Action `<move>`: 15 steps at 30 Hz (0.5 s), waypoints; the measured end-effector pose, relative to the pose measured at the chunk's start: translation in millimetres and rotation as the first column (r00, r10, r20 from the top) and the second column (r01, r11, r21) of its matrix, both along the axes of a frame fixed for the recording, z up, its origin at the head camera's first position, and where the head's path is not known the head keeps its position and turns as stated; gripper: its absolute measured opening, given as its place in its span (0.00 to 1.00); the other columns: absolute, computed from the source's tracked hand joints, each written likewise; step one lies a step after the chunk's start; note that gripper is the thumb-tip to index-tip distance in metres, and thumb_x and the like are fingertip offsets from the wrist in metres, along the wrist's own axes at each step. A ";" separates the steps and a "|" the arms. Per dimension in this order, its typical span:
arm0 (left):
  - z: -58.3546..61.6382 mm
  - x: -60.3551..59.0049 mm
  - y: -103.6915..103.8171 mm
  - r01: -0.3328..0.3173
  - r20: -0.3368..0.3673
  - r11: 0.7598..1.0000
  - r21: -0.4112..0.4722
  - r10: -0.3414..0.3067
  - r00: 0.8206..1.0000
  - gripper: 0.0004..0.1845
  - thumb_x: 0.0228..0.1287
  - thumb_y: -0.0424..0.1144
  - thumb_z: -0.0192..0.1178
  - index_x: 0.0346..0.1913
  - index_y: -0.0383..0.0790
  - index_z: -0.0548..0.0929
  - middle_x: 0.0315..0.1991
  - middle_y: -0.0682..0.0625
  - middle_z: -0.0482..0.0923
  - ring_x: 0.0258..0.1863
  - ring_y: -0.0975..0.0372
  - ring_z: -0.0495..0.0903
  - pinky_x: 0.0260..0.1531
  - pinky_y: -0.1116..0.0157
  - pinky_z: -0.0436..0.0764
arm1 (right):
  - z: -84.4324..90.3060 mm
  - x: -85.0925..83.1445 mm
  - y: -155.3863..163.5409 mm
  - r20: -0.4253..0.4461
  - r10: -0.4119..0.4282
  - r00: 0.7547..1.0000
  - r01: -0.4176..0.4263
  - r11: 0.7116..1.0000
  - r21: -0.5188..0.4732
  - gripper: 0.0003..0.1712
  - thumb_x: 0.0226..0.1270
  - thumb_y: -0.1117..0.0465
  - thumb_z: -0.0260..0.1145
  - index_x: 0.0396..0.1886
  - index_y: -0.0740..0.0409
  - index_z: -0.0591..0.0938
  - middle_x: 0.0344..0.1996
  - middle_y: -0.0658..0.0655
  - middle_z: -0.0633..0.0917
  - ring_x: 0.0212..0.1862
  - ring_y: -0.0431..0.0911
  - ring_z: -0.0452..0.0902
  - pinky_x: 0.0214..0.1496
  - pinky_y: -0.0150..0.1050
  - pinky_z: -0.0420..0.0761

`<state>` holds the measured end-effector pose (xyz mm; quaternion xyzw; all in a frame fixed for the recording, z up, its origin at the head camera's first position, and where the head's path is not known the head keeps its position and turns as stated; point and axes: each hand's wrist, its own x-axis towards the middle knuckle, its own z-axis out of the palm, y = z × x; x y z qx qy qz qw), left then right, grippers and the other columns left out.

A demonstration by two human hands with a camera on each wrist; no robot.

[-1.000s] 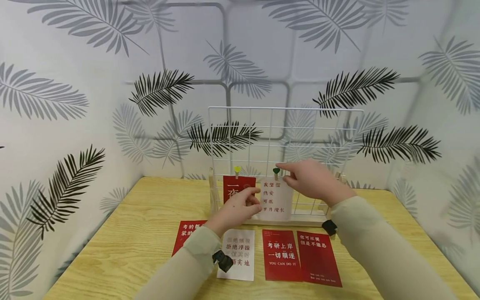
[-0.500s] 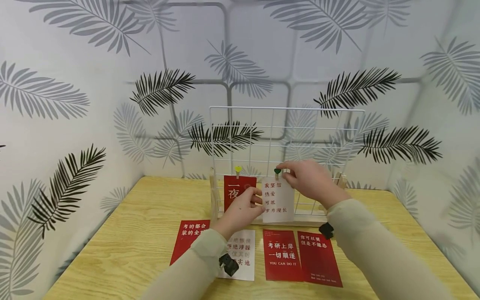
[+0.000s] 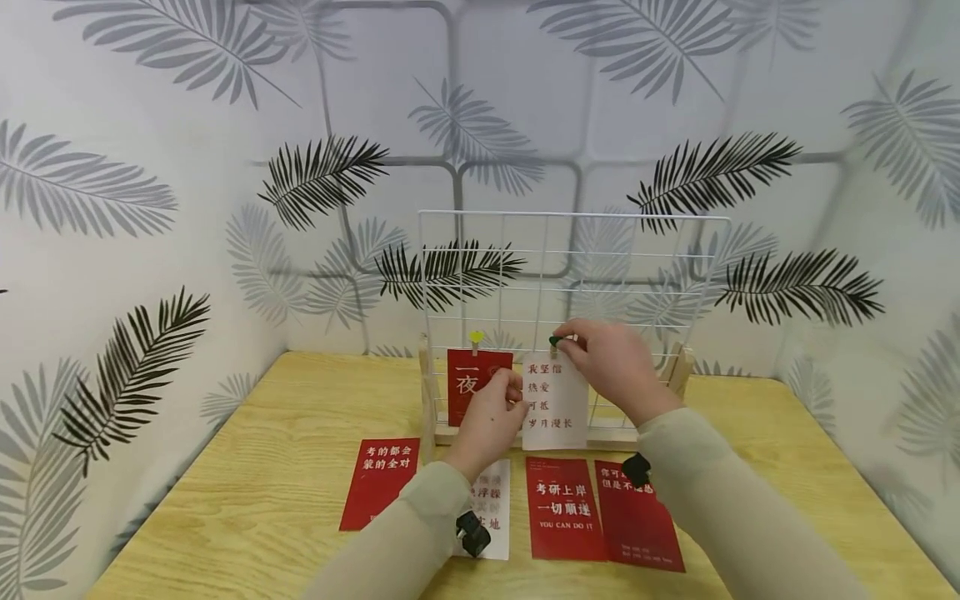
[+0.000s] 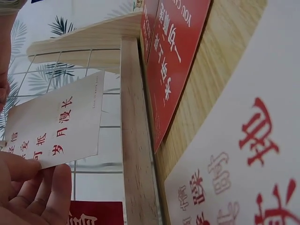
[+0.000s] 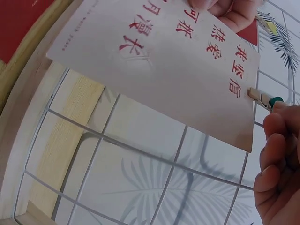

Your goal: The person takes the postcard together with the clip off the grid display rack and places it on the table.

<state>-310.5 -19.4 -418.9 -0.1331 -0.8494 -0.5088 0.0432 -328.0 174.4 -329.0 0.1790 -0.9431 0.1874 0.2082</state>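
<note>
A white card with red characters [image 3: 557,402] hangs in front of the white wire grid [image 3: 637,250]. My left hand [image 3: 516,398] pinches the card's left edge, seen close in the left wrist view as fingers [image 4: 35,192] on the white card [image 4: 58,124]. At the card's top edge my right hand [image 3: 572,342] pinches a wooden clip with a green heart [image 3: 554,340]. In the right wrist view the clip [image 5: 262,99] bites the card's [image 5: 159,70] corner, with my right fingers [image 5: 276,154] on it.
On the grid's left a yellow heart clip [image 3: 476,337] holds a red card [image 3: 471,379]. The grid stands in a wooden base [image 3: 615,433]. On the wooden table [image 3: 247,500] lie three red cards [image 3: 378,482] [image 3: 562,507] [image 3: 639,521] and a white card [image 3: 495,500]. Leaf-patterned walls close in around.
My right hand has shifted left from the card's top onto the green clip. My left hand has risen a little along the card's left edge.
</note>
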 end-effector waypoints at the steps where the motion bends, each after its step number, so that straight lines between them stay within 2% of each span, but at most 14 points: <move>1: -0.4 -0.6 0.2 -0.009 -0.011 1.000 -0.003 0.009 1.000 0.12 0.74 0.40 0.61 0.56 0.48 0.75 0.43 0.54 0.77 0.39 0.61 0.77 0.39 0.64 0.80 | -0.7 -0.2 -0.9 -0.018 -0.004 1.000 0.005 1.000 0.008 0.09 0.73 0.55 0.68 0.47 0.48 0.89 0.35 0.50 0.89 0.26 0.43 0.75 0.26 0.38 0.74; 5: -1.5 -3.1 0.0 -0.043 -0.052 0.999 -0.029 0.042 0.998 0.12 0.74 0.39 0.61 0.56 0.47 0.76 0.42 0.55 0.77 0.38 0.62 0.77 0.39 0.64 0.80 | -2.5 -0.1 -3.1 -0.088 -0.013 0.996 0.018 0.999 0.046 0.09 0.72 0.54 0.68 0.47 0.48 0.89 0.36 0.51 0.90 0.27 0.43 0.78 0.24 0.38 0.76; 8: -1.5 -4.8 -1.1 -0.056 -0.094 0.997 -0.052 0.051 0.994 0.12 0.74 0.39 0.61 0.56 0.47 0.77 0.42 0.56 0.78 0.38 0.62 0.77 0.40 0.64 0.80 | -3.5 0.2 -3.7 -0.140 -0.018 0.990 0.029 0.996 0.083 0.12 0.73 0.54 0.67 0.51 0.49 0.89 0.38 0.53 0.90 0.26 0.42 0.78 0.22 0.37 0.75; 9: -1.3 -5.3 -1.6 -0.057 -0.105 0.997 -0.059 0.051 0.993 0.12 0.74 0.39 0.61 0.56 0.47 0.77 0.42 0.56 0.78 0.38 0.63 0.77 0.40 0.65 0.80 | -4.4 0.0 -3.7 -0.150 -0.022 0.988 0.037 0.994 0.102 0.14 0.73 0.53 0.67 0.54 0.49 0.88 0.36 0.54 0.90 0.23 0.42 0.77 0.21 0.37 0.74; 12: -0.1 -5.3 -3.0 -0.050 -0.112 0.997 -0.064 0.042 0.993 0.12 0.74 0.39 0.62 0.56 0.46 0.77 0.41 0.56 0.78 0.37 0.63 0.77 0.39 0.65 0.80 | -6.6 0.4 -4.3 -0.149 -0.036 0.988 0.058 0.988 0.142 0.18 0.74 0.51 0.65 0.60 0.48 0.85 0.29 0.55 0.89 0.18 0.42 0.71 0.16 0.37 0.69; 15: 0.4 -4.7 -3.7 -0.036 -0.091 0.998 -0.058 0.031 0.995 0.11 0.74 0.39 0.61 0.55 0.46 0.77 0.41 0.56 0.78 0.37 0.63 0.76 0.39 0.66 0.80 | -8.0 1.3 -5.0 -0.128 -0.054 0.990 0.072 0.988 0.138 0.18 0.75 0.51 0.64 0.59 0.47 0.86 0.27 0.54 0.88 0.17 0.43 0.70 0.15 0.37 0.67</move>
